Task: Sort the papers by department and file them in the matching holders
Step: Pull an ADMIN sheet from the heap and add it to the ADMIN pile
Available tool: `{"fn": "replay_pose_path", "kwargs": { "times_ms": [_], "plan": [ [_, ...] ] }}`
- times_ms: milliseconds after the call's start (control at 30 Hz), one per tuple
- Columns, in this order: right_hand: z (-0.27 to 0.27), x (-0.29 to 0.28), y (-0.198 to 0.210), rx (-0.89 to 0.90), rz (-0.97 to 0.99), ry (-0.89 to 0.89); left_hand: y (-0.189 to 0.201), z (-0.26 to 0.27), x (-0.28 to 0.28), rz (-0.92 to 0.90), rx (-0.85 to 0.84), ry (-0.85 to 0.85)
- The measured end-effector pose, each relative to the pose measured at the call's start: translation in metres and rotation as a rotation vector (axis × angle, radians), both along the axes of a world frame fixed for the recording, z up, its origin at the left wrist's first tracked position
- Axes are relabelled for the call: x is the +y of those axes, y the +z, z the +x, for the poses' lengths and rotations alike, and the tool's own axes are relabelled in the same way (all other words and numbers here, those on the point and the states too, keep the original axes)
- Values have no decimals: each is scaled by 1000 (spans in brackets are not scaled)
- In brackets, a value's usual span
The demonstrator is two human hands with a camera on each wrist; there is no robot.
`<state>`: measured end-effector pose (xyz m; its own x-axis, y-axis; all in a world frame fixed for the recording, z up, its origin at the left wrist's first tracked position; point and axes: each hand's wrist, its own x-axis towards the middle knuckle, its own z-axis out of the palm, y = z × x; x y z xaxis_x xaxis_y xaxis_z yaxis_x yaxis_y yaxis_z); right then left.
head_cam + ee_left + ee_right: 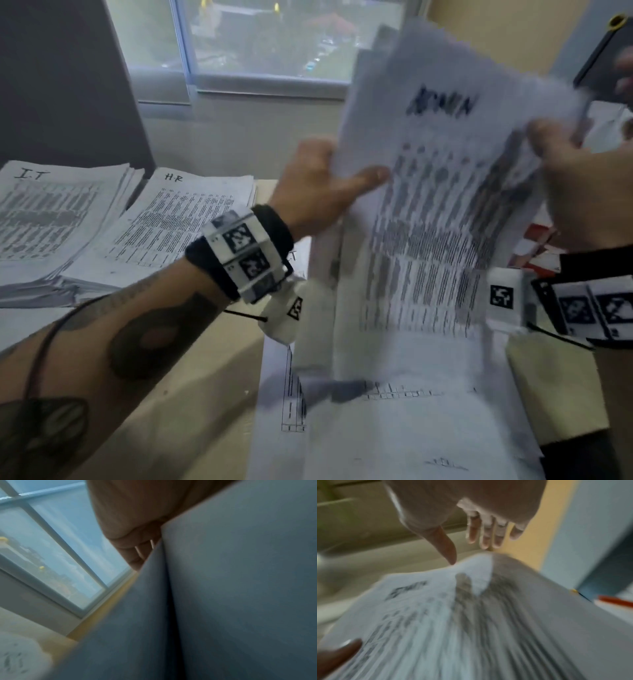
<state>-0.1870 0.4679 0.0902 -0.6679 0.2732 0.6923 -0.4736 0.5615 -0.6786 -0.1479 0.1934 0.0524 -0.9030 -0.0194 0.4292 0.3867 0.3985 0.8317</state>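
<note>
I hold a stack of printed sheets headed ADMIN (442,192) upright over the table. My left hand (342,171) grips its left edge, thumb across the front and fingers behind. In the left wrist view the left hand (137,547) lies against the back of the ADMIN stack (240,588). My right hand (561,164) is at the stack's top right corner. In the right wrist view the right hand (461,551) has straight fingers clear of the ADMIN stack (453,622), with only the thumb tip touching its top edge. That view is blurred.
A pile marked IT (51,219) and a pile marked HR (178,219) lie side by side at the left of the table (205,377). More loose sheets (394,428) lie under the held stack. A red-and-white item (537,246) and a dark object (606,51) are at the right.
</note>
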Motion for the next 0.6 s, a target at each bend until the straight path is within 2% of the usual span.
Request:
{"fn": "replay_pose_path", "kwargs": {
  "times_ms": [67,133,167,233,300,367,433,500,533,600],
  "plan": [
    [-8,15,-3,-75,-157,146,13,1,-13,160,129,-61],
    [-4,8,-11,-140,-272,423,25,2,-12,209,243,-97],
    [2,-2,-12,-120,-307,476,31,2,-8,186,286,-106],
    [10,-21,-7,-20,-322,410,42,2,0,18,371,-117],
    [12,-29,5,96,-304,316,51,3,4,-241,386,-106],
    [10,-27,16,176,-275,263,60,5,-2,-425,387,2],
    [15,-24,21,218,-254,249,64,7,-7,-416,409,69],
    [21,-26,11,179,-258,327,58,8,-11,-350,411,14],
    [23,-27,1,124,-276,352,48,8,-11,-299,379,-48],
    [28,-31,-23,-18,-306,384,19,8,-8,-103,187,-133]
  ]
}}
